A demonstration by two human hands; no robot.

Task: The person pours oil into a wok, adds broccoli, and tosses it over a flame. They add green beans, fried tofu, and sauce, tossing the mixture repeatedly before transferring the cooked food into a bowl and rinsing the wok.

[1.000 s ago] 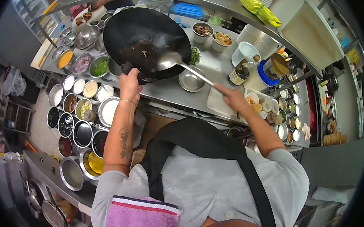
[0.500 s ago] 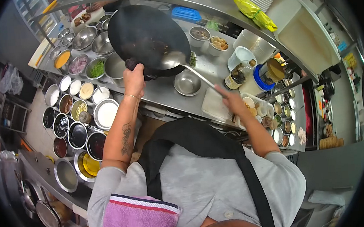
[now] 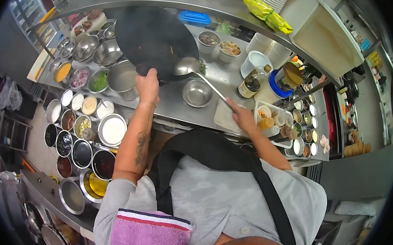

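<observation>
My left hand (image 3: 147, 87) is wrapped round the dark, cloth-like grip of a black wok (image 3: 152, 39). The wok is raised over the counter and tilted so its inside shows, with a few small bits on its dark surface and a smoky haze. My right hand (image 3: 241, 116) is closed on the long handle of a metal ladle (image 3: 186, 66). The ladle's bowl lies at the wok's near right rim. Just below the rim, a steel bowl (image 3: 197, 93) rests on the counter. A white board (image 3: 225, 117) lies beside my right hand.
Pots of sauces and seasonings (image 3: 84, 154) crowd the left side. Steel bowls (image 3: 86, 48) stand behind them. A bottle (image 3: 254, 82), a blue-rimmed tub (image 3: 279, 85) and a caddy of squeeze bottles (image 3: 273, 122) are at right. A metal shelf (image 3: 188, 5) crosses above. Another person's hand (image 3: 94, 14) shows at the back.
The wok has shifted slightly up and left in view, and fewer bits show in it. My right hand has moved left and a little down with the ladle. Both holds are kept.
</observation>
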